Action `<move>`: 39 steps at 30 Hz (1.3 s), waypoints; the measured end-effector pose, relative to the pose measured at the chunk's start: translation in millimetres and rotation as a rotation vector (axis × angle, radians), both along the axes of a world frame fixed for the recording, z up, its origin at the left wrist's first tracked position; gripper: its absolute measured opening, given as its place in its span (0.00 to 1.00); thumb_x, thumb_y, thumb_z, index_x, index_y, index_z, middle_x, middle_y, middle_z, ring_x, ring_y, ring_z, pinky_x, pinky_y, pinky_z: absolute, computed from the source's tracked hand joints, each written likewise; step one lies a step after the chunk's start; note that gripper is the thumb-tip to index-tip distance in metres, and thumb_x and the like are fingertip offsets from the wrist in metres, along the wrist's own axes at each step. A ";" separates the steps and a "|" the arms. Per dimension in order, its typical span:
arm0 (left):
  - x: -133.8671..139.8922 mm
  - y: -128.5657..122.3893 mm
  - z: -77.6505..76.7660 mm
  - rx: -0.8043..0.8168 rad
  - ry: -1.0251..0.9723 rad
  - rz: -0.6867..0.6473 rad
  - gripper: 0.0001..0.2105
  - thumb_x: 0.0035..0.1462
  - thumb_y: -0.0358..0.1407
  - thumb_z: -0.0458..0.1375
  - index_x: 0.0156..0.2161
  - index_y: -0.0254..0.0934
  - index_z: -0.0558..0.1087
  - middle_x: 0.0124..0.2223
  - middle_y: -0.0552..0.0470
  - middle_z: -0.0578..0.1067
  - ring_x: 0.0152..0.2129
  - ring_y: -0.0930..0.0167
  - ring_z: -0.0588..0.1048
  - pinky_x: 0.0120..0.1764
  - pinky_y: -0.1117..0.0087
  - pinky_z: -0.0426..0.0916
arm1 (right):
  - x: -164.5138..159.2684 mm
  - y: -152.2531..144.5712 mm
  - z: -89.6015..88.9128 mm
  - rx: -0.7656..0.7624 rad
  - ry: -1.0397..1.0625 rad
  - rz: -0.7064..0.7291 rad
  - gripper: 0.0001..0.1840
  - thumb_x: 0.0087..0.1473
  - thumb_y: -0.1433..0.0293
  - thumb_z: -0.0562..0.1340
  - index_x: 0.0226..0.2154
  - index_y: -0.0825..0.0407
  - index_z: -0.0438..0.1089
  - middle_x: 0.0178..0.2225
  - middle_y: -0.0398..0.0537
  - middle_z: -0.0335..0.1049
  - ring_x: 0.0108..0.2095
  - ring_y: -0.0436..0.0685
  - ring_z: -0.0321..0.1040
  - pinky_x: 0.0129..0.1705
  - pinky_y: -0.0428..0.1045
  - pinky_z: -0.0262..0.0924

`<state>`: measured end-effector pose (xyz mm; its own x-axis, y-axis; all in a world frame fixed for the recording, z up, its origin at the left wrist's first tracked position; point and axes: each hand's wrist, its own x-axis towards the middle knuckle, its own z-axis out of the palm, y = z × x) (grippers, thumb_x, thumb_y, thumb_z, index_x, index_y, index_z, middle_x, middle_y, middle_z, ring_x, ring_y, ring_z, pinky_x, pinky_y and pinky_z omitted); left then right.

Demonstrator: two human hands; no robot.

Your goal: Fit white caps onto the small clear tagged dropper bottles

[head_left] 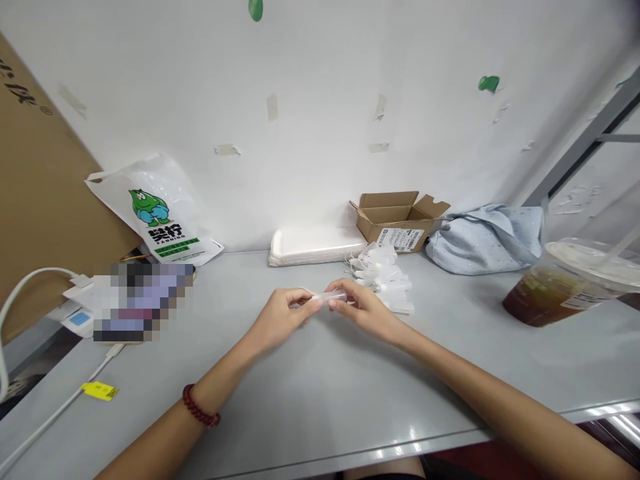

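Observation:
Over the middle of the grey table (300,400), my left hand (283,317) and my right hand (367,307) meet at a small translucent white plastic tube (336,296). The fingers of my left hand pinch its left end, and those of my right hand close round its right part. What the left fingertips cover is hidden. Just beyond my right hand lies a loose pile of similar translucent white plastic pieces (393,283), some with thin white strings or wires. A dark red beaded bracelet (200,407) circles my left wrist.
Behind the hands lie stacked white trays (317,245) and an open cardboard box (400,223). To the right are a light blue cloth (487,240) and a lidded drink cup (555,283). A white printed bag (160,213), a blurred-out device (143,303) and a cable (65,403) occupy the left.

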<state>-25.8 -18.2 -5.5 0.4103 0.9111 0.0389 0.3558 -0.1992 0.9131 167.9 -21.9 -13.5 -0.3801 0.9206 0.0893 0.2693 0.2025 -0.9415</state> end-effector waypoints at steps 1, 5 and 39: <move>-1.0 1.3 0.0 -0.041 0.000 0.002 0.18 0.56 0.48 0.54 0.30 0.33 0.75 0.32 0.49 0.76 0.23 0.73 0.71 0.31 0.70 0.68 | -0.3 -0.1 -1.3 0.071 -0.030 -0.015 0.14 0.54 0.59 0.59 0.38 0.52 0.65 0.27 0.44 0.66 0.27 0.50 0.60 0.29 0.46 0.54; -2.5 3.8 -4.3 -0.183 -0.017 -0.057 0.21 0.57 0.51 0.51 0.29 0.32 0.72 0.26 0.52 0.71 0.20 0.74 0.70 0.26 0.71 0.66 | -1.0 -1.3 -6.3 0.128 -0.048 -0.058 0.13 0.57 0.64 0.56 0.42 0.53 0.67 0.26 0.44 0.65 0.26 0.50 0.62 0.30 0.47 0.56; 5.5 -5.9 -0.2 0.023 0.044 -0.057 0.21 0.62 0.48 0.46 0.25 0.35 0.68 0.25 0.52 0.71 0.21 0.74 0.69 0.28 0.72 0.64 | -4.1 -6.4 -2.8 0.045 0.095 -0.090 0.22 0.55 0.50 0.55 0.28 0.53 0.65 0.20 0.41 0.60 0.21 0.49 0.55 0.25 0.47 0.51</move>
